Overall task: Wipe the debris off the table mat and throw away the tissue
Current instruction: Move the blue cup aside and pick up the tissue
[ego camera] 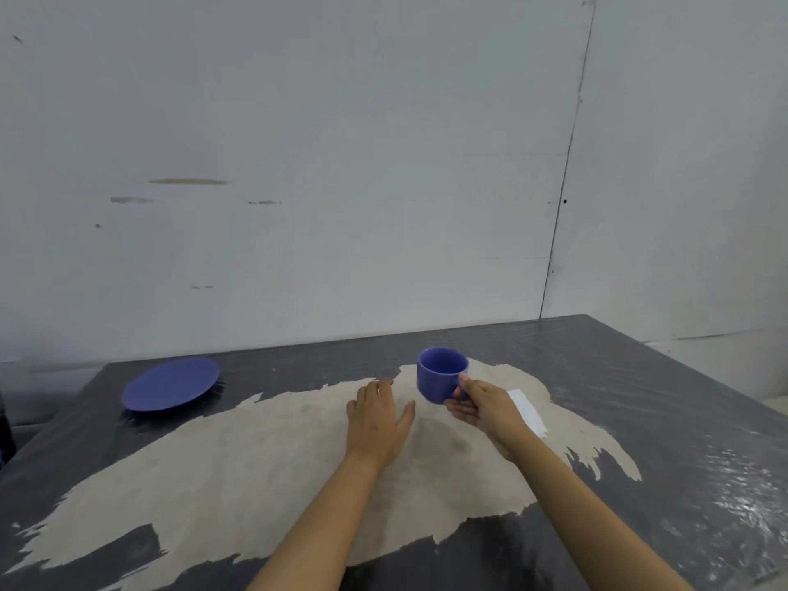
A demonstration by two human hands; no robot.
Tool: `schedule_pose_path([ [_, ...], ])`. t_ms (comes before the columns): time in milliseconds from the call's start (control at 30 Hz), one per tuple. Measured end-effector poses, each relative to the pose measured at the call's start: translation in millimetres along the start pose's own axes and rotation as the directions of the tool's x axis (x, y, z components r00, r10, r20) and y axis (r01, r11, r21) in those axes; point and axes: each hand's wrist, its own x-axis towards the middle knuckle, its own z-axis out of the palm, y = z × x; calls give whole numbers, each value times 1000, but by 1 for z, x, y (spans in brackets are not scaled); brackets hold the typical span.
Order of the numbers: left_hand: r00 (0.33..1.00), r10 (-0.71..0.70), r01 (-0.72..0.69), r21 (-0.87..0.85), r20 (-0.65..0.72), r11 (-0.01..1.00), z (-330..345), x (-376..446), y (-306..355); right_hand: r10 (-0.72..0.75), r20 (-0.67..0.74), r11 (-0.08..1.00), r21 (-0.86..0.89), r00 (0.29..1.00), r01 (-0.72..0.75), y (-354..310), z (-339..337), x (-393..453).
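A pale, scuffed wall stands behind a dark, glossy desk [639, 377] with a corner of the room off to the right. Spread across most of the desk is the table mat [256, 462], a beige, ragged-edged sheet that lies flat, with faint grey smudges near its middle. At the far left a blue plate [170, 390] sits on the bare desk, just off the mat's edge.

The person's left hand [377, 415] lies palm down on the mat, fingers spread flat and holding nothing. The right hand [477, 405] has its fingers closed around the handle side of a blue cup [441, 373] at the mat's far edge; whether the cup rests on the mat or is lifted just clear I cannot tell. Just right of that wrist, a white tissue [526, 411] lies flat on the mat, partly hidden by the forearm.

I would guess the cup is being cleared away so the mat can be wiped. The tissue looks thin, light and limp; it should crumple easily, so pinching it at the middle and bunching it into a pad seems better than dragging it by an edge. The mat also looks thin and may slide or wrinkle on the slick desk, so a flat hand pressing it down, as the left does, should help. The cup is probably ceramic and breakable.
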Motion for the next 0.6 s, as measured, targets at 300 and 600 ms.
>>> schedule_pose_path([
  [300,982,-44,41,19,184,999,46,67,33,-49,-57,999,-17,997,48,-10,-21,74],
  [600,940,-139,77,204,313,976,88,106,32,-26,-118,999,27,993,30,2,-30,137],
])
